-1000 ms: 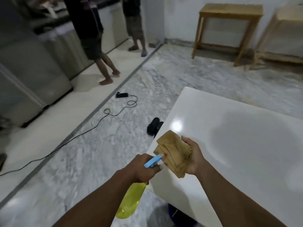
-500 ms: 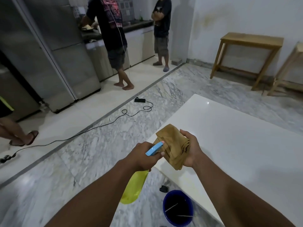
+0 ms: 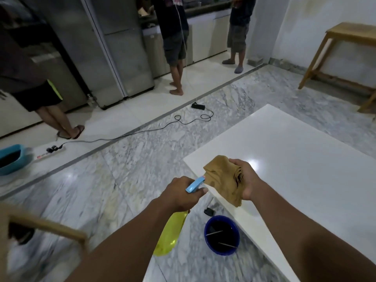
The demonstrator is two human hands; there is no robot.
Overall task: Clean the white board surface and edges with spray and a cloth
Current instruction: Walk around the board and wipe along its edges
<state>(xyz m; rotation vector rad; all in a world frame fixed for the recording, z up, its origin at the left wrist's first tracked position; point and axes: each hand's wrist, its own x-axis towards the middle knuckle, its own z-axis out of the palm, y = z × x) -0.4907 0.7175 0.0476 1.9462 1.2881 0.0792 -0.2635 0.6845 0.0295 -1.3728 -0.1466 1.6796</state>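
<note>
The view has pulled back: a round dark-blue plastic bucket (image 3: 220, 251) now shows whole, and dark streaks show on the folded tan cloth (image 3: 221, 180).

Head-worn wide-angle view, looking forward and down, close over hands (image 3: 213, 186)

board (image 3: 295, 159): white, smooth, glossy; I see a light glare on it;
cloth (image 3: 221, 178): tan fabric, matt, creased;
spray bottle (image 3: 168, 235): translucent yellow plastic, blue plastic head;
floor (image 3: 142, 159): grey-veined marble, polished, reflective;
bucket (image 3: 223, 252): dark blue plastic;
fridge (image 3: 122, 47): looks to me like brushed metal;
side table (image 3: 350, 30): bare wood, matt
</note>
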